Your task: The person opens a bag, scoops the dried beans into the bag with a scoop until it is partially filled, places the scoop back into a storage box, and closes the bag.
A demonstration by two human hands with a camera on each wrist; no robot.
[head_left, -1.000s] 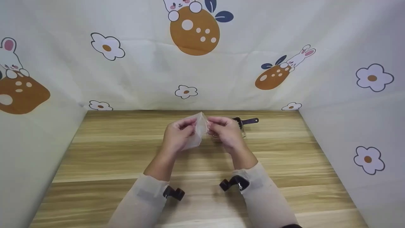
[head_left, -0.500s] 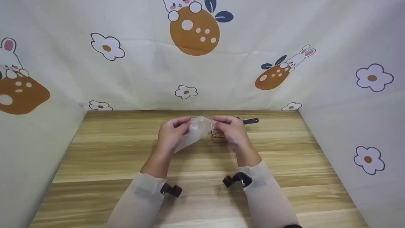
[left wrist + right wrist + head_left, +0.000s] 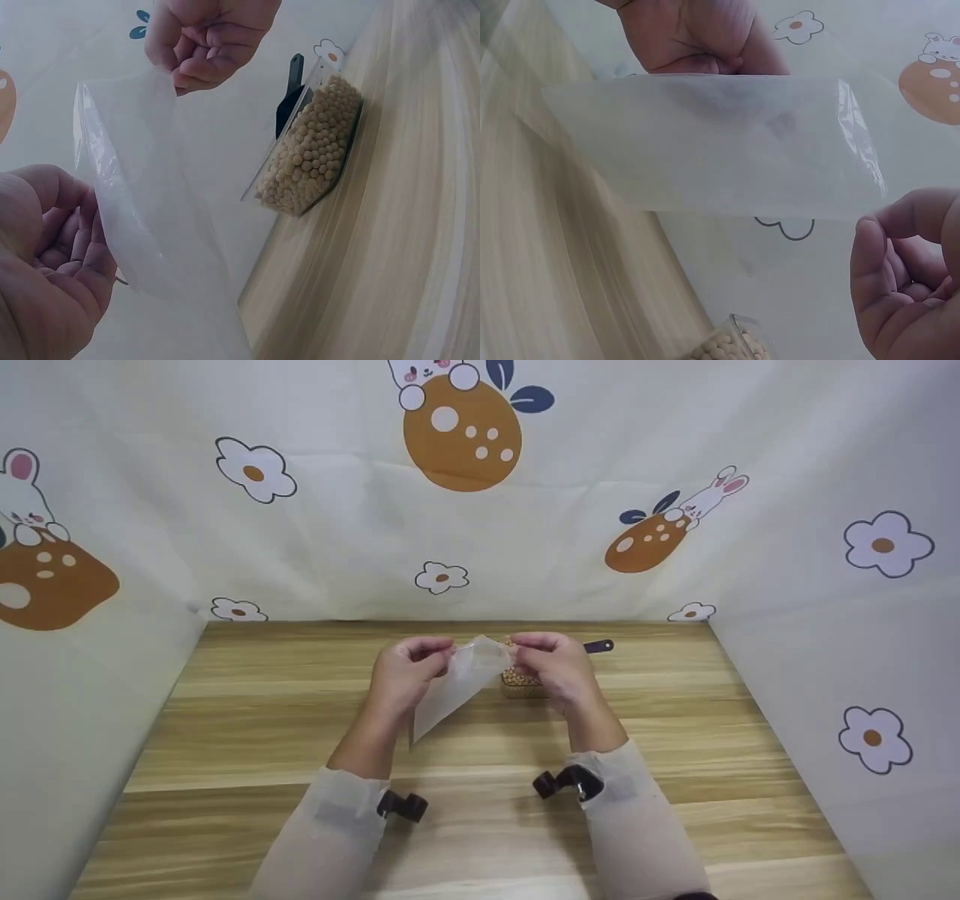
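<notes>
A translucent plastic bag (image 3: 454, 686) hangs between the two hands, its body slanting down toward the lower left. My left hand (image 3: 401, 675) pinches one side of its upper edge between thumb and fingers. The opposite side is pinched by my right hand (image 3: 559, 667); in the right wrist view, thumb and forefinger meet at the corner of the bag (image 3: 705, 142). At the top, the bag's mouth looks spread apart. Behind and below the right hand stands a clear box of round beige beans (image 3: 311, 150), partly covered by that hand in the head view.
A dark scoop (image 3: 289, 105) lies beyond the bean box, its handle (image 3: 600, 646) pointing right. Wood-grain table (image 3: 262, 735) runs back to a patterned cloth wall (image 3: 337, 532), with more cloth on both sides.
Both hands have drawn apart, the left moving left and the right moving right. The bag's mouth has widened, its body swings lower, and more of the bean box shows.
</notes>
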